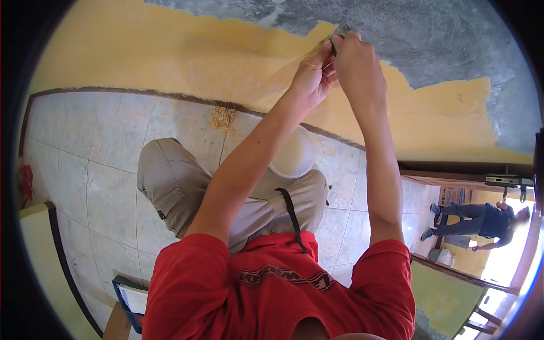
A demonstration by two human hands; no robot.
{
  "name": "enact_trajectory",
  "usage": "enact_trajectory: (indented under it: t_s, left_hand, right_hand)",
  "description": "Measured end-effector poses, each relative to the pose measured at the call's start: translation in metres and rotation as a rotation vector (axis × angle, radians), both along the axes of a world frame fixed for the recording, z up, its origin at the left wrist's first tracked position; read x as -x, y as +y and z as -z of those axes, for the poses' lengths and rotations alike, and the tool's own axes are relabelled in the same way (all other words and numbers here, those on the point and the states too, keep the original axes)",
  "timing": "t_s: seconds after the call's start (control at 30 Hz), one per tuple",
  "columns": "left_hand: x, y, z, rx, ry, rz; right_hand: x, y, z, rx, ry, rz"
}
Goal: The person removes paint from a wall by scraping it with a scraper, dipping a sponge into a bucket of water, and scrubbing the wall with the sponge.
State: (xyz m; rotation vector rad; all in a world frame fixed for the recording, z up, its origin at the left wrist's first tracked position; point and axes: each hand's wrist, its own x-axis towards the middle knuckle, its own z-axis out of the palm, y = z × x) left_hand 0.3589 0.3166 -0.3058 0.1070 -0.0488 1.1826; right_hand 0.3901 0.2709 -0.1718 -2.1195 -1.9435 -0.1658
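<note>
Both hands are raised together against the wall, where yellow paint (226, 59) meets a bare grey area (430, 39). My right hand (357, 59) is closed round a small dark flat tool (341, 32), whose edge is near the paint border. Beside it, my left hand (317, 73) has its thumb and index finger pressed at the tool's lower left side, with the other fingers curled. Part of the tool is hidden by the fingers.
A round whitish container (294, 153) stands on the tiled floor (113, 170) by my knees. Yellow scraps (222, 118) lie by the wall's foot. Another person (476, 221) is by the doorway at right. A blue bin (129, 300) is at lower left.
</note>
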Motion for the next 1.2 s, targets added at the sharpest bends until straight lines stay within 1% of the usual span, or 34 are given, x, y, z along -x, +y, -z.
enact_trajectory:
  t_s: [0.03, 0.1, 0.13, 0.2, 0.23, 0.3, 0.43, 0.5, 0.53, 0.57, 0.6, 0.63, 0.67, 0.7, 0.73, 0.77, 0.8, 0.83, 0.87, 0.93, 0.97, 1.03, 1.07, 1.1, 1.17, 1.2]
  left_hand:
    - [0.004, -0.002, -0.003, 0.007, -0.001, 0.003]
    - [0.018, -0.004, -0.007, -0.085, 0.232, -0.045]
    - [0.022, -0.005, -0.010, -0.084, 0.232, -0.038]
    - [0.029, -0.006, -0.012, -0.107, 0.369, -0.055]
    - [0.024, -0.006, -0.011, -0.109, 0.377, -0.050]
    - [0.007, -0.005, -0.010, -0.015, 0.053, 0.000]
    - [0.010, -0.005, -0.008, -0.002, 0.045, -0.002]
    - [0.015, -0.003, -0.006, -0.009, 0.200, -0.009]
    - [0.021, 0.001, 0.001, -0.145, 0.180, 0.005]
    - [0.020, 0.001, 0.001, -0.163, 0.161, -0.032]
    - [0.025, 0.002, -0.002, -0.137, 0.293, 0.011]
    - [0.034, 0.004, -0.003, -0.107, 0.440, 0.051]
    - [0.038, 0.002, -0.003, -0.135, 0.405, 0.048]
    - [0.037, 0.001, -0.002, -0.174, 0.380, 0.047]
    - [0.035, 0.002, 0.003, -0.209, 0.288, 0.049]
    - [0.029, 0.002, 0.006, -0.254, 0.198, 0.079]
    - [0.020, -0.001, 0.006, -0.120, 0.260, 0.082]
    - [0.013, -0.004, 0.003, 0.025, 0.308, 0.072]
    - [0.012, -0.009, -0.007, -0.007, 0.308, 0.065]
    - [0.008, -0.028, -0.016, 0.029, 0.180, -0.020]
    - [0.006, -0.027, -0.013, 0.047, 0.174, -0.020]
    - [0.001, -0.013, 0.001, -0.054, 0.006, -0.058]
    - [0.006, -0.016, -0.011, -0.040, 0.029, -0.082]
    - [0.004, -0.007, -0.003, -0.022, 0.034, -0.071]
    - [0.000, 0.009, 0.015, -0.136, -0.092, 0.030]
    - [0.001, -0.001, 0.002, -0.025, -0.054, 0.037]
  right_hand:
    - [-0.002, 0.001, 0.003, 0.007, -0.001, 0.003]
    - [-0.007, 0.004, 0.009, -0.016, 0.095, -0.015]
    - [-0.008, 0.004, 0.011, -0.015, 0.095, -0.008]
    - [-0.003, 0.000, 0.013, -0.033, 0.154, 0.035]
    - [0.001, -0.001, 0.011, -0.034, 0.162, 0.039]
    - [0.009, -0.002, 0.002, -0.011, 0.028, 0.011]
    - [0.012, -0.001, -0.001, 0.018, -0.048, 0.012]
    - [0.006, 0.002, 0.007, -0.064, 0.012, 0.021]
    - [-0.003, 0.002, 0.012, -0.078, -0.013, -0.006]
    - [-0.012, 0.005, 0.019, -0.093, 0.045, -0.082]
    - [-0.019, 0.009, 0.024, -0.109, 0.114, -0.161]
    - [-0.028, 0.006, 0.029, -0.064, 0.274, -0.226]
    - [-0.033, 0.000, 0.024, -0.021, 0.439, -0.298]
    - [-0.029, -0.010, 0.010, 0.105, 0.557, -0.251]
    - [-0.026, -0.021, -0.004, 0.225, 0.678, -0.199]
    - [-0.038, -0.021, -0.004, 0.253, 0.704, -0.198]
    - [-0.054, -0.016, 0.004, 0.278, 0.719, -0.188]
    - [-0.061, -0.013, 0.007, 0.226, 0.723, -0.205]
    - [-0.067, -0.012, 0.012, 0.129, 0.534, -0.249]
    - [-0.076, -0.005, 0.022, 0.013, 0.141, -0.280]
    - [-0.069, -0.010, 0.015, 0.031, 0.136, -0.281]
    - [-0.043, -0.021, -0.005, 0.060, -0.065, -0.162]
    - [-0.034, -0.019, -0.008, 0.080, -0.061, -0.158]
    - [-0.028, -0.017, -0.009, 0.055, -0.104, -0.132]
    - [-0.018, -0.017, -0.007, 0.052, -0.139, -0.092]
    - [-0.014, -0.020, -0.006, 0.037, -0.124, -0.073]
